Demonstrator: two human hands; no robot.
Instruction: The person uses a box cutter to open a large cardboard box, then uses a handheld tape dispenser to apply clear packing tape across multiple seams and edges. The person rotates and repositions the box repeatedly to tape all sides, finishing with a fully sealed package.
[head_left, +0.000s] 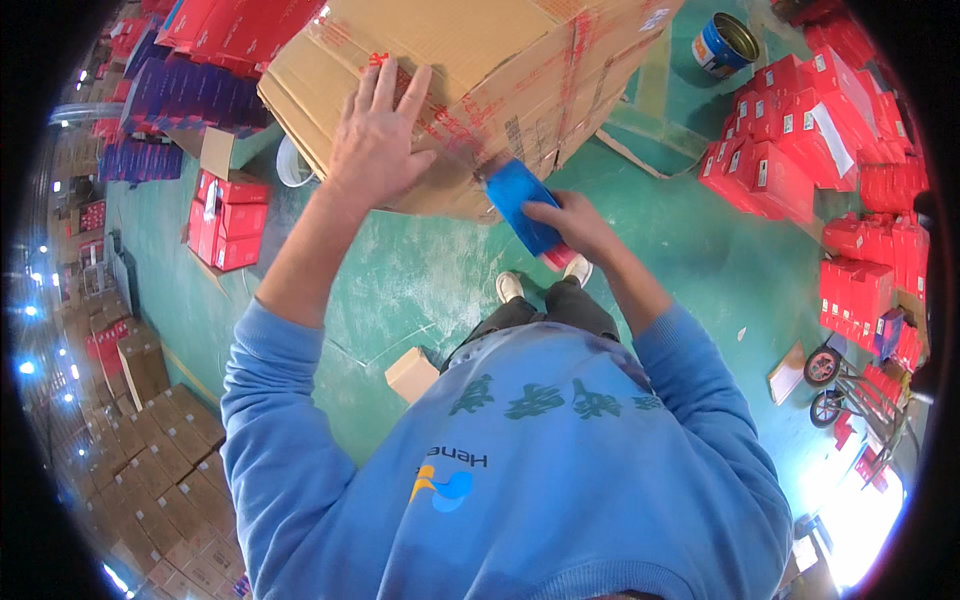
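A large brown cardboard box (465, 45) with red print and clear tape stands before me. My left hand (382, 142) lies flat on its top near the close edge, fingers spread. My right hand (577, 225) grips a blue tape dispenser (523, 206), whose far end is at the box's near upper edge, where the tape runs. A bit of red shows at the dispenser's lower end. Whether the tape is still joined to the dispenser I cannot tell.
Red boxes (780, 180) are piled at the right, near a blue metal bucket (720, 52). An opened carton of red boxes (232, 225) stands at the left. A small carton (412, 375) lies near my legs. A wheeled cart (855, 397) is at the far right, and stacked cartons (165, 465) at lower left.
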